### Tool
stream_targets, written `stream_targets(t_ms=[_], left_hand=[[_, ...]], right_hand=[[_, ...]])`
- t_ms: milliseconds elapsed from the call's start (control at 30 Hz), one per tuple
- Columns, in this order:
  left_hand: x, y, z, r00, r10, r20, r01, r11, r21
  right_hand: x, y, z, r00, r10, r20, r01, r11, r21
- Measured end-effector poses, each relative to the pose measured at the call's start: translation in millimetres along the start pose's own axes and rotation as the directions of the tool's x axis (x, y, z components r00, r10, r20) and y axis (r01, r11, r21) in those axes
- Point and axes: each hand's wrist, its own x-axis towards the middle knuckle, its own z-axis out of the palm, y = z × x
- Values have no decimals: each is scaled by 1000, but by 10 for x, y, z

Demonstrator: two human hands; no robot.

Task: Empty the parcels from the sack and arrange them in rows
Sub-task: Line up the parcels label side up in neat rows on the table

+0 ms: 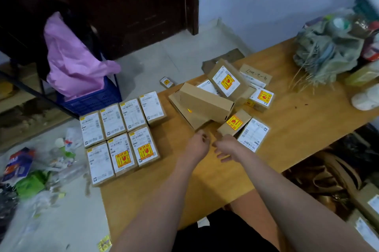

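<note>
On the floor at far left lies a heap of crumpled plastic wrappers and bags (37,171), and behind it a blue plastic crate (92,100) holds a pink plastic bag (71,61). At the left edge of the yellow wooden table (287,124) sit seven small brown cardboard parcels with white shipping labels, laid flat in two rows: the far row of four (123,120) and the near row of three (123,157), boxes touching side by side, two of the near ones bearing yellow and red fragile stickers. One more small parcel (167,82) lies on the floor just beyond the table's far edge. Toward the middle of the table is a loose pile of brown cardboard parcels (221,95), tilted and overlapping, some label up and some plain side up. The left hand (198,145) reaches in at the near edge of that pile, fingers curled loosely with nothing visibly held. The right hand (226,148) is just beside it, fingers relaxed and slightly spread, close against a small parcel with a yellow sticker (234,123); whether it touches cannot be told. A white-labelled parcel (253,134) lies just right of that. At the table's far right end sits a crumpled grey-green woven sack (328,52), well apart from the parcels
</note>
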Motion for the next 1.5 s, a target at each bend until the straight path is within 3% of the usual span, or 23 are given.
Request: stream_targets(t_ms=[100,200,267,367,467,667,833,900,1067,1200,1300,1500], left_hand=[[47,178,216,997,-56,48,58,997,-49],[141,297,428,985,-134,112,147,981,-128],[142,398,518,942,-232,244,284,936,-206],[146,516,642,864,-306,400,428,865,-263],[170,575,744,844,-328,424,483,809,-335],[219,650,868,812,-342,473,552,715,-429],[271,588,980,792,-339,507,570,707,-418],[281,516,997,778,-373,505,587,717,-376],[213,287,898,734,-437,520,647,681,-342],[139,60,723,722,-437,536,664,656,-359],[74,-93,567,769,-414,487,627,635,-451],[-94,-331,195,832,-337,441,555,495,-668]], right_hand=[[-33,283,-271,997,67,35,-68,997,24],[48,496,-554,996,89,-31,-85,990,109],[95,570,-723,989,88,-117,-74,990,120],[160,603,-975,937,-10,-349,-10,998,-56],[259,597,-1152,895,-81,-439,11,987,-159],[444,506,-1350,911,-157,-380,10,933,-361],[576,500,-1348,942,-73,-329,-81,898,-432],[597,496,-1386,961,-28,-275,-109,875,-472],[547,467,-1463,984,166,65,-123,897,-424],[556,491,-1331,913,296,281,-164,896,-412],[531,496,-1135,835,384,393,-230,894,-384],[452,415,-743,732,388,559,-215,911,-351]])
